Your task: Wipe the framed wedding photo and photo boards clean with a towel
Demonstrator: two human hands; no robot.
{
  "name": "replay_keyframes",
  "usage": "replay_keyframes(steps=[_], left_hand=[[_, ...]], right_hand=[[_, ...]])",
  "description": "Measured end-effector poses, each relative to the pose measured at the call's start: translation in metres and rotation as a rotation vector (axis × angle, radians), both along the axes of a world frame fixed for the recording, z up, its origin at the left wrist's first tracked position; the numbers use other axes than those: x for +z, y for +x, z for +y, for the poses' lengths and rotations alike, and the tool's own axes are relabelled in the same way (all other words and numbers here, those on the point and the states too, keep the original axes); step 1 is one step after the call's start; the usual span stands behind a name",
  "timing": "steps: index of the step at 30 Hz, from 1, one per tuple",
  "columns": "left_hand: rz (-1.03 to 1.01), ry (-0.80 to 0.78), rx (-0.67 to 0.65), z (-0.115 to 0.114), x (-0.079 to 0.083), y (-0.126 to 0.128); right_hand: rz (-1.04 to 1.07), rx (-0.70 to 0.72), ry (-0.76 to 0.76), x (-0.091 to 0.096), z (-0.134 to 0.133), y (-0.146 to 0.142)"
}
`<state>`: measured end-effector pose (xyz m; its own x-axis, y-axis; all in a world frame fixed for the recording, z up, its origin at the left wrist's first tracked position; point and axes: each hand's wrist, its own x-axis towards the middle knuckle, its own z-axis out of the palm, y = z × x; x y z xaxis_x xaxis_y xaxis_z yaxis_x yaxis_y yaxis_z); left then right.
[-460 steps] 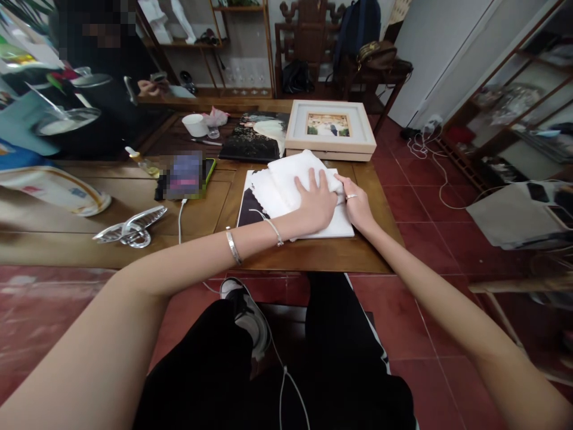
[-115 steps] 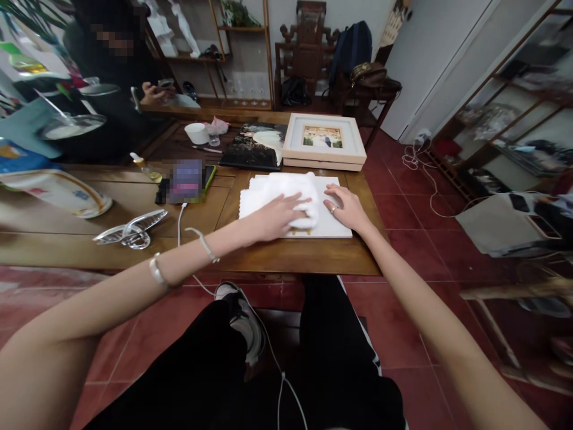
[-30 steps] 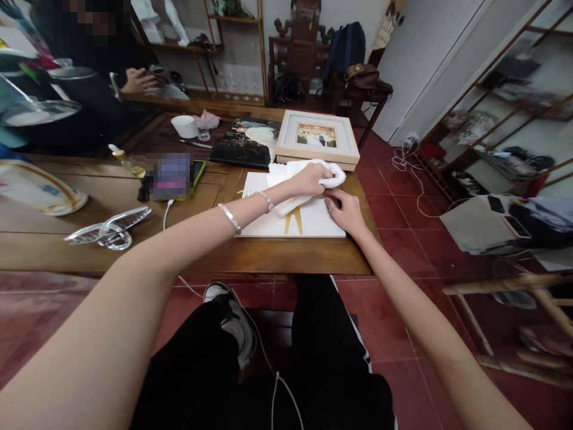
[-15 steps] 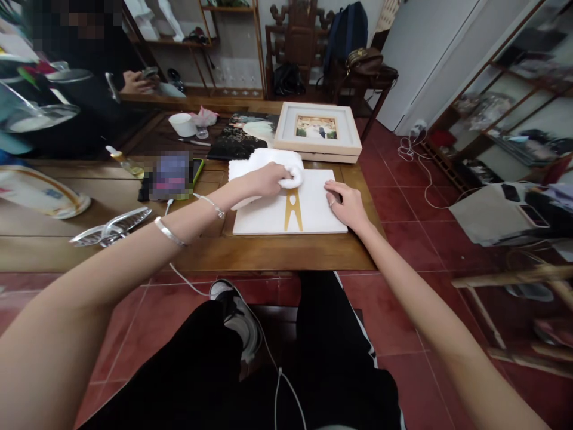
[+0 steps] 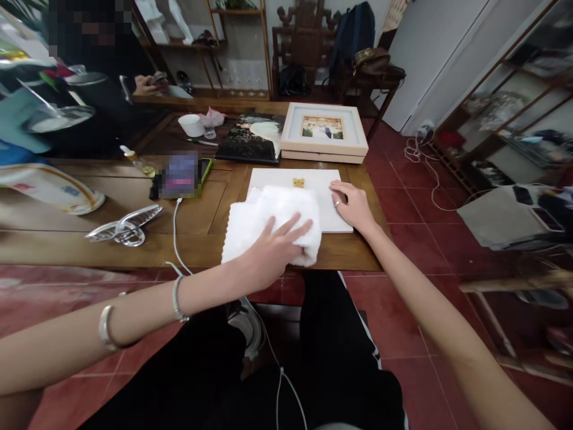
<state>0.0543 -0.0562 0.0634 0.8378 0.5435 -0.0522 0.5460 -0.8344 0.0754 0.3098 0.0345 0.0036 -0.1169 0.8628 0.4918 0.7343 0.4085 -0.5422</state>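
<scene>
My left hand (image 5: 280, 248) lies over a white fluffy cloth (image 5: 250, 224), its fingers spread over a bunched fold and pressing it down near the table's front edge. The cloth covers the lower left of a flat white panel (image 5: 329, 209). A small gold metal hinge plate (image 5: 298, 182) shows on the panel's upper part; the gold legs below it are hidden by the cloth. On the panel's right edge rests my right hand (image 5: 353, 206), fingers stretched out and a ring on one of them.
Behind the panel stand a pale wooden box frame (image 5: 324, 134) with a photo and a dark photo print (image 5: 250, 137). Leftward lie a phone (image 5: 181, 175) on a cable, a clear hair claw (image 5: 125, 226), a dropper bottle (image 5: 136, 161) and a white cup (image 5: 191, 125). Another person sits across.
My left hand has drawn the cloth toward me, down the panel, covering the gold legs and uncovering the panel's top. My right hand stays at the panel's right edge.
</scene>
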Motion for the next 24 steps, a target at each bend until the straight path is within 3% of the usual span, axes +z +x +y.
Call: replay_keyframes(steps=[3, 10, 13, 16, 21, 24], left_hand=[[-0.002, -0.049, 0.031, 0.022, -0.001, -0.002], [0.088, -0.003, 0.201, 0.121, 0.002, -0.031], [0.125, 0.034, 0.198, 0.137, 0.003, -0.042], [0.136, 0.034, 0.154, 0.118, 0.004, -0.041], [0.129, -0.028, 0.076, 0.046, 0.008, -0.037], [0.129, -0.075, 0.053, 0.019, 0.013, -0.043]], right_hand=[[0.008, -0.001, 0.001, 0.000, 0.000, 0.000], [0.010, -0.004, 0.013, -0.002, 0.001, 0.002], [0.002, -0.006, 0.020, -0.003, 0.002, 0.002], [0.000, -0.008, 0.019, -0.003, 0.001, 0.002], [-0.001, -0.001, 0.026, -0.001, 0.001, 0.002], [-0.005, 0.001, 0.029, -0.002, 0.001, 0.002]])
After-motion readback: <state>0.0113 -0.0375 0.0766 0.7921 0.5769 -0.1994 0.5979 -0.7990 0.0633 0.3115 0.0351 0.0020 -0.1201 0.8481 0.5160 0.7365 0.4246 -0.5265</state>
